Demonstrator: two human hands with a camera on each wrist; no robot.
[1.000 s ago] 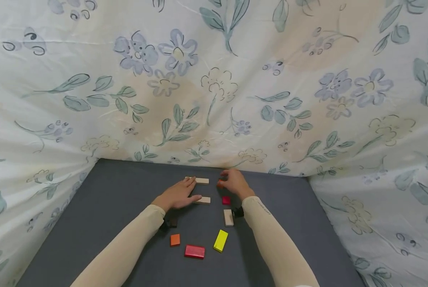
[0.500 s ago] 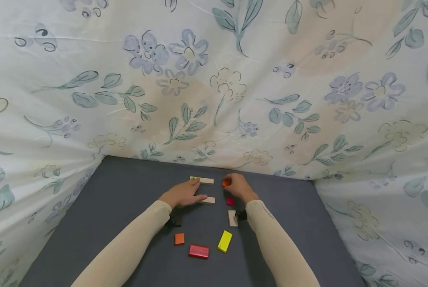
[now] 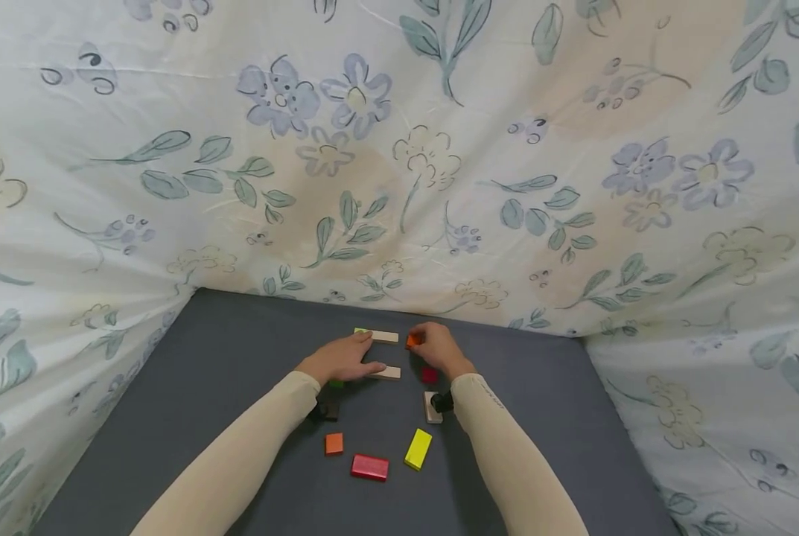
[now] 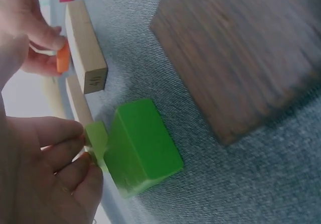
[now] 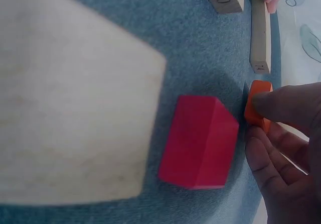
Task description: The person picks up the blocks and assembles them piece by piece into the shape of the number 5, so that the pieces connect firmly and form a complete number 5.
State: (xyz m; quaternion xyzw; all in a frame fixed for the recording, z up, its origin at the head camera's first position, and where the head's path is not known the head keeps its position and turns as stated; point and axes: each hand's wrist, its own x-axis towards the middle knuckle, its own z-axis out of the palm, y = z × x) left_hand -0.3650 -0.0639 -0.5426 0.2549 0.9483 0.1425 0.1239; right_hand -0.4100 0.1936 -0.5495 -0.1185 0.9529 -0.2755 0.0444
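Note:
My right hand (image 3: 439,348) pinches an orange block (image 5: 258,103) between thumb and fingers, low over the grey table. The block sits just off the end of the far pale wooden strip (image 5: 260,38), marked 74. My left hand (image 3: 342,359) lies with fingers loosely bent, their tips touching a light green block (image 4: 96,138) at that strip's other end. Its thumb reaches over the nearer wooden strip (image 3: 390,373), marked 40. Beneath this hand a green wedge-like block (image 4: 143,143) is partly hidden in the head view. A red-pink block (image 5: 198,143) lies below my right hand.
Nearer on the table (image 3: 238,350) lie a dark brown block (image 4: 241,48), a pale wooden block (image 3: 433,409), an orange square block (image 3: 334,444), a red block (image 3: 369,467) and a yellow block (image 3: 418,449). A flowered cloth (image 3: 399,186) rises behind and at the sides.
My right hand has brought the orange block slightly left, closer to the end of the far wooden strip. The left hand has stayed in place. The head view has shifted a little.

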